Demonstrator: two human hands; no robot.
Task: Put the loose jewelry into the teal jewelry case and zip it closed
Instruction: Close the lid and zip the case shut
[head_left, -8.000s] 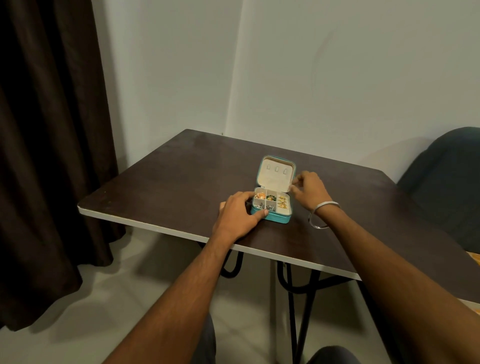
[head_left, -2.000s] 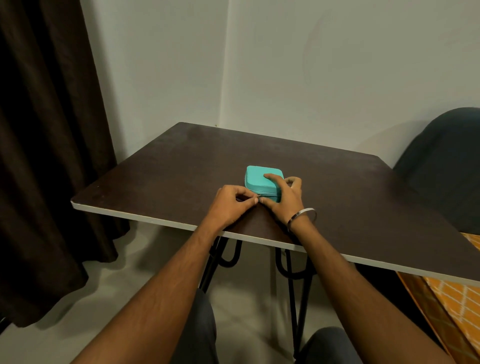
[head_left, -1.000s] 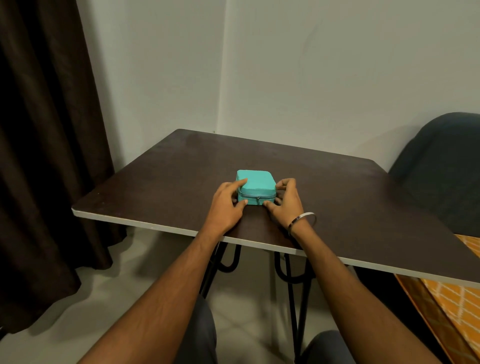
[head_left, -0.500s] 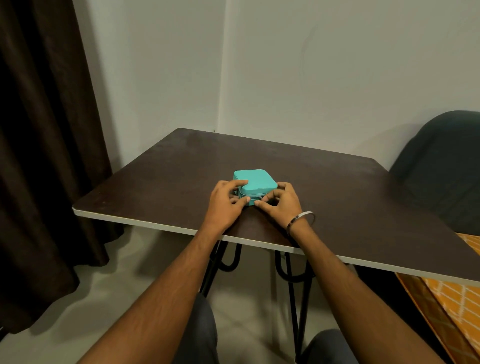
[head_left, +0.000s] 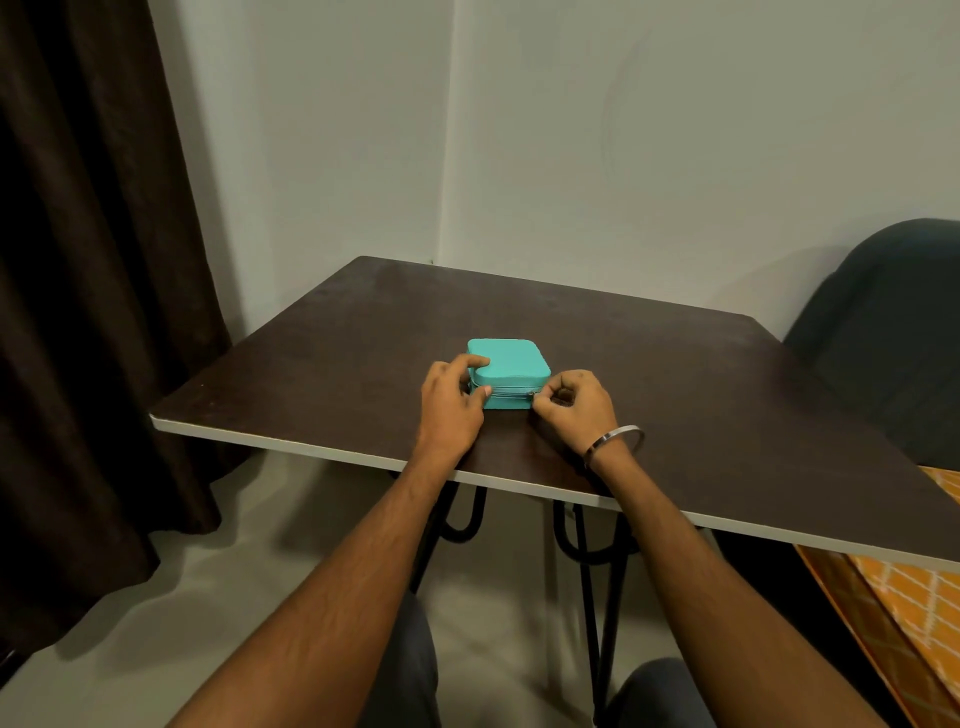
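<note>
Head view: closed teal rounded-square jewelry case (head_left: 511, 370) lies on dark brown table (head_left: 675, 395), left hand (head_left: 451, 404) gripping its left corner, right hand (head_left: 571, 402) pinching the zipper pull (head_left: 531, 396) at its right front corner.

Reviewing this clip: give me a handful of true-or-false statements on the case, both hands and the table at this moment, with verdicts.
1. The teal jewelry case has its lid down. True.
2. The left hand rests flat on the table, away from the case. False: it steadies the case's left side, a finger on the lid.
3. The right hand pinches at the zipper near the front right corner. True.
4. Loose jewelry lies on the table. False: none is visible.
5. A metal bangle is on the left wrist. False: the right wrist.
</note>
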